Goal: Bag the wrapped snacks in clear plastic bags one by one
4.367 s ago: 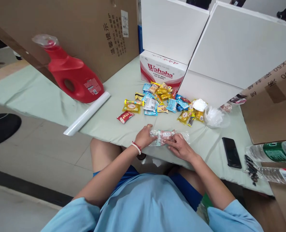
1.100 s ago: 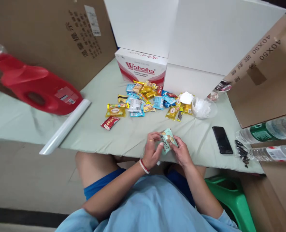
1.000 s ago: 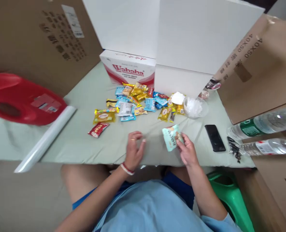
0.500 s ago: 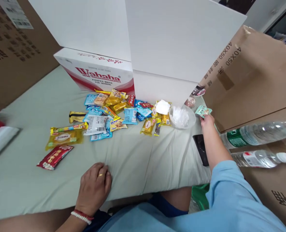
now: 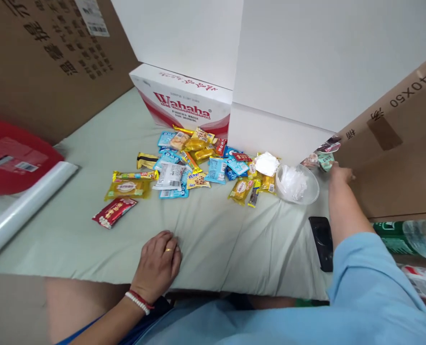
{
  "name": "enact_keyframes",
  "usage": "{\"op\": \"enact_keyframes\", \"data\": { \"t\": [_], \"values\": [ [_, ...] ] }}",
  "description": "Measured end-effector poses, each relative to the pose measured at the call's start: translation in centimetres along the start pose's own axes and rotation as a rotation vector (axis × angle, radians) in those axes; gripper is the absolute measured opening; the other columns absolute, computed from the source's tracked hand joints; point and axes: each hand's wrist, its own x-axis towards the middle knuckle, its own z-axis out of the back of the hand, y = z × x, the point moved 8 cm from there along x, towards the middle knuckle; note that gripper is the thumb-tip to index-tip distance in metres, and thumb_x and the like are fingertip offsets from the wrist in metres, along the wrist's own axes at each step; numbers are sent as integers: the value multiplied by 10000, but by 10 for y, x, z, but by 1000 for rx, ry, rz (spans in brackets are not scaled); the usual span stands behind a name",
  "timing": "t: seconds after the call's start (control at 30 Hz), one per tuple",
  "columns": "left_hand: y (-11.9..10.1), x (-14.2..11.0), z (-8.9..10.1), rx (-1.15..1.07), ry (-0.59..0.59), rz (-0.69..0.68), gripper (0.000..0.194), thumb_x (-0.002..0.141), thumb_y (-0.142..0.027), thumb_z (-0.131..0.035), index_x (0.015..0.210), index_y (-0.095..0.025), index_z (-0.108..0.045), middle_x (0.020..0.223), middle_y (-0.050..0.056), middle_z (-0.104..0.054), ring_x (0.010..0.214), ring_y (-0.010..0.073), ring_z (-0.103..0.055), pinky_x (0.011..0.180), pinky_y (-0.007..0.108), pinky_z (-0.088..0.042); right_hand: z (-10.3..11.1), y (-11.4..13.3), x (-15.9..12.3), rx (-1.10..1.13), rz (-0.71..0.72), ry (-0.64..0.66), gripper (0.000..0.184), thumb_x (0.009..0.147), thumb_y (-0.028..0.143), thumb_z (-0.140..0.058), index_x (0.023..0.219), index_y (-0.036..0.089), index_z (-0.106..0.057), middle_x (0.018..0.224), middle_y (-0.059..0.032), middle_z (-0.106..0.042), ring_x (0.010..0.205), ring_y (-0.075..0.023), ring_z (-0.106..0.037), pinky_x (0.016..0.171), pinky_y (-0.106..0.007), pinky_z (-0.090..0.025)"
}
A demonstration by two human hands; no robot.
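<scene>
My right hand is stretched out to the far right of the table, fingers closed on the edge of a mint-green snack packet. That packet is beside a pinkish packet, below a dark and pink item at the corner of the white box. My left hand rests on the cloth near the front edge with its fingers curled in and nothing visible in them. Beyond it lies a red snack packet. Several wrapped snacks, among them a white packet and a blue packet, are heaped mid-table.
A clear plastic bowl with white film inside stands right of the snacks. A black phone lies under my right forearm. Behind are a Wahaba box and cardboard. Left are a red jug and a white roll.
The mint-green packet, handled by both hands earlier, went to my right hand and was carried to the far right beside the pinkish packet. My left hand let go and came down on the cloth.
</scene>
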Motion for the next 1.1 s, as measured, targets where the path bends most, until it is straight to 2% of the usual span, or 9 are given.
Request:
{"op": "enact_keyframes", "data": {
  "t": [0.07, 0.13, 0.27, 0.4, 0.5, 0.67, 0.9, 1.0, 1.1],
  "values": [
    [0, -1, -1, -4, 3, 20, 135, 945, -177, -540, 1030, -152, -641, 1105, 158, -657, 1146, 327, -597, 966, 483, -486, 10, 28, -23, -87, 174, -119, 147, 933, 254, -585, 1070, 277, -634, 1175, -155, -627, 1257, -321, -557, 1093, -508, -449],
    [1, -1, -1, -8, 8, 47, 143, 941, -186, -536, 1022, -166, -651, 1105, 153, -661, 1144, 323, -597, 974, 486, -484, -3, 59, -53, -179, 361, -116, 98, 928, 297, -587, 975, 253, -662, 1045, -122, -672, 1102, -298, -617, 1018, -495, -490],
    [0, 0, -1, -13, 5, 70, 143, 933, -186, -533, 1007, -167, -654, 1101, 156, -658, 1121, 326, -594, 959, 481, -484, -86, 103, -130, -406, 686, 274, 167, 936, 280, -591, 1004, 199, -720, 964, -86, -718, 913, -213, -627, 933, -396, -487],
    [-1, 1, 1, -29, 0, 99, 130, 933, -170, -525, 988, -170, -643, 1089, 146, -648, 1094, 311, -591, 953, 464, -483, -162, 102, -195, -793, 811, 524, 246, 770, 258, -805, 1005, 204, -757, 1125, -126, -720, 1177, -287, -545, 1065, -410, -387],
    [-2, 0, 3, -55, -11, 119, 127, 923, -149, -523, 968, -178, -638, 1082, 142, -643, 1087, 307, -588, 955, 461, -484, -187, 90, -214, -991, 771, 533, 222, 738, 228, -814, 948, 195, -750, 1147, -161, -710, 1207, -313, -517, 1058, -439, -363],
    [-1, -1, 4, -106, -36, 134, 132, 904, -121, -527, 947, -177, -638, 1064, 148, -641, 1104, 314, -579, 961, 477, -484, -184, 100, -217, -897, 711, 443, 59, 753, 130, -707, 737, 186, -696, 912, -133, -726, 1041, -282, -595, 924, -379, -405],
    [-1, -1, 5, -152, -32, 129, 133, 901, -114, -526, 923, -180, -640, 1041, 145, -640, 1124, 319, -568, 982, 483, -470, -129, 127, -221, -501, 593, 256, 116, 781, 289, -661, 770, 177, -688, 757, -47, -699, 816, -212, -607, 761, -296, -449],
    [4, -3, 7, -248, -72, 162, 118, 913, -140, -528, 930, -180, -638, 1041, 145, -639, 1095, 307, -578, 963, 479, -476, -109, 122, -252, -314, 531, 223, 255, 793, 426, -643, 856, 180, -670, 766, -22, -674, 662, -153, -552, 629, -269, -453],
    [10, -8, 12, -458, -131, 223, 129, 951, -193, -495, 910, -195, -618, 945, 97, -630, 955, 255, -597, 878, 420, -499, -108, 86, -316, -157, 403, 364, 362, 749, 545, -685, 838, 195, -653, 686, 13, -618, 517, -107, -457, 475, -232, -389]
  ]
}}
